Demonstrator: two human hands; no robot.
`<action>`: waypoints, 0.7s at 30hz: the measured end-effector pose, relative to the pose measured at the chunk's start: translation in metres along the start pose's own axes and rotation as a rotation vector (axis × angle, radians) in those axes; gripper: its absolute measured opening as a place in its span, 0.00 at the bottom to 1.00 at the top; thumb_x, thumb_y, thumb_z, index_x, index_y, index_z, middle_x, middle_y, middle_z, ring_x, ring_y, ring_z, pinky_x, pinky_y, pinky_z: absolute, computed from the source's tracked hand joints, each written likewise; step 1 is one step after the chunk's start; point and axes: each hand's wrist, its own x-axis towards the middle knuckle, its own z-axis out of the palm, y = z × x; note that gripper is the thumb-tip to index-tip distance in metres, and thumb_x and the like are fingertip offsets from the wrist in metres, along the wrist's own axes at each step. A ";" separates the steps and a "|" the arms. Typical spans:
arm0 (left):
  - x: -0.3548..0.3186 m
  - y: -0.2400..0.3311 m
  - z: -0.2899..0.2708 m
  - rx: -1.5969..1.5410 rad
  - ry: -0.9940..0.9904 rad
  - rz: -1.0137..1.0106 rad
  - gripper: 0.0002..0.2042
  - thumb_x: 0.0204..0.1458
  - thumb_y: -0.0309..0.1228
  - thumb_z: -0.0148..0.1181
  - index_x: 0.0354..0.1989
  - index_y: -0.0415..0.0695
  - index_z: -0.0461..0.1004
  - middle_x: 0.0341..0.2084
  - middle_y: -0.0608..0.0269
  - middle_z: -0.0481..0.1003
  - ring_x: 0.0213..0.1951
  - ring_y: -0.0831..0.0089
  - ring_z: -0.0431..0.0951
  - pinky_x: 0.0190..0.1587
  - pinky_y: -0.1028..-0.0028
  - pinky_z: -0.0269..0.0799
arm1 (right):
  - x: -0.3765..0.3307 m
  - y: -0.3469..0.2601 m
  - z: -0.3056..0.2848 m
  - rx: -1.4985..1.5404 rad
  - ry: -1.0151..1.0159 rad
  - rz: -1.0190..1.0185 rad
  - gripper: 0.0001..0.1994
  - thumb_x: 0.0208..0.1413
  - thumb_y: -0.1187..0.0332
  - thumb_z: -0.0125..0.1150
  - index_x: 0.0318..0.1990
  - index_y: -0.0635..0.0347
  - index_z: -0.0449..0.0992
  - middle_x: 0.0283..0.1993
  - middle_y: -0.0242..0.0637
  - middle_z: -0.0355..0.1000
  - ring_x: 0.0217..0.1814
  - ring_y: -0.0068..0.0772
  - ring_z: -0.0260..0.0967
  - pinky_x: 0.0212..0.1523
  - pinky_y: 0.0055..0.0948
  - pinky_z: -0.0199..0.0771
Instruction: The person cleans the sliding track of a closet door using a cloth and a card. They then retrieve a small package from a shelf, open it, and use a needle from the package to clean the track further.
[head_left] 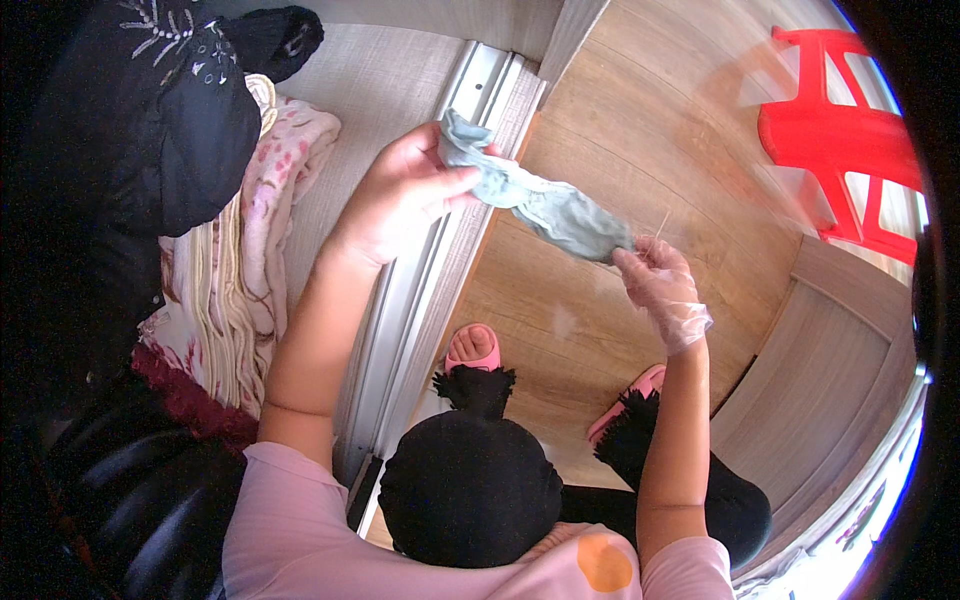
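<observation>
A thin, wrinkled grey-green sock [575, 222] is stretched between my two hands, over the edge of the cabinet and the floor. My bare left hand [415, 190] grips its upper left end, thumb in front and the other fingers partly hidden behind the cloth. At the lower right end, my right hand [662, 283], in a clear plastic glove, pinches the fabric between thumb and fingers. A paler band crosses the sock near its middle. Something thin, like a thread, sticks up beside my right fingers; I cannot make out what it is.
Folded blankets [290, 165] and black clothing [190, 150] lie on the cabinet base at left, beside a metal sliding-door track [400, 290]. A red plastic stool [835, 140] is at far right on the wooden floor [600, 110]. My feet wear pink slippers [485, 358].
</observation>
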 end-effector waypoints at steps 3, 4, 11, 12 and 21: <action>-0.001 -0.009 0.017 0.309 -0.043 0.119 0.16 0.48 0.16 0.51 0.47 0.34 0.63 0.41 0.54 0.72 0.47 0.64 0.72 0.52 0.68 0.66 | -0.001 0.000 0.006 -0.202 0.125 -0.275 0.16 0.46 0.68 0.63 0.42 0.64 0.71 0.19 0.24 0.61 0.19 0.13 0.56 0.19 0.17 0.57; -0.001 -0.017 0.019 0.342 -0.055 0.200 0.15 0.48 0.14 0.51 0.45 0.35 0.64 0.40 0.53 0.72 0.45 0.65 0.73 0.51 0.70 0.67 | -0.002 -0.004 0.009 -0.147 0.112 -0.312 0.16 0.45 0.71 0.63 0.43 0.63 0.71 0.18 0.23 0.61 0.20 0.12 0.55 0.20 0.16 0.56; 0.000 -0.034 0.045 0.780 -0.138 0.676 0.11 0.37 0.12 0.57 0.26 0.39 0.63 0.35 0.58 0.72 0.41 0.70 0.74 0.43 0.76 0.72 | -0.033 -0.043 0.046 -0.014 -0.026 -0.583 0.14 0.43 0.78 0.60 0.40 0.61 0.72 0.19 0.24 0.61 0.19 0.13 0.57 0.20 0.17 0.59; 0.001 -0.032 0.045 0.835 -0.117 0.748 0.12 0.37 0.12 0.58 0.25 0.39 0.62 0.36 0.57 0.71 0.42 0.69 0.74 0.44 0.75 0.72 | -0.033 -0.041 0.049 -0.022 0.028 -0.646 0.13 0.42 0.78 0.60 0.39 0.61 0.73 0.19 0.25 0.61 0.19 0.13 0.57 0.20 0.17 0.60; 0.007 -0.031 0.034 -0.338 -0.249 0.246 0.12 0.47 0.25 0.58 0.22 0.46 0.59 0.51 0.49 0.62 0.58 0.50 0.59 0.52 0.56 0.67 | -0.051 -0.054 0.038 0.493 -0.155 -0.275 0.08 0.49 0.77 0.59 0.37 0.59 0.72 0.22 0.21 0.65 0.21 0.09 0.56 0.21 0.12 0.56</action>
